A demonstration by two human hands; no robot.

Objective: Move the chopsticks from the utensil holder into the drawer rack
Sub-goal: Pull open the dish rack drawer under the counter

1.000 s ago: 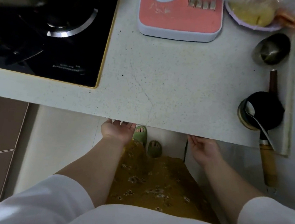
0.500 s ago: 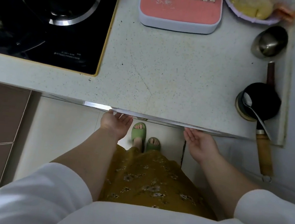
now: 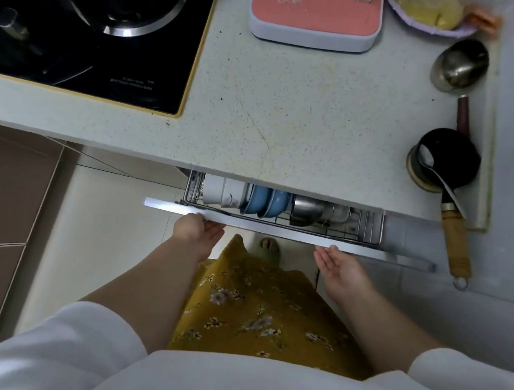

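Drawer rack (image 3: pixel 281 220) sits part-open under countertop (image 3: pixel 316 122), just beyond the 2 hands, loaded with white dishes (image 3: pixel 219 190), blue bowls (image 3: pixel 267 201) and a steel bowl (image 3: pixel 305 209). Right hand (image 3: pixel 340 270): palm up, fingers straight, tips touching drawer front (image 3: pixel 262 229). Left hand (image 3: pixel 196 230): fingertips hidden under that front, curl can't tell.

No legible text: small white print (image 3: pixel 132 81) on black glass cooktop (image 3: pixel 155 63), well up-left of the fingers (image 3: pixel 216 229) of the left hand (image 3: pixel 196 232), too blurred.

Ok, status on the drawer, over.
Left hand and right hand at drawer front, fingers straight. Rack partly out, bowls inside. No chopsticks in view.
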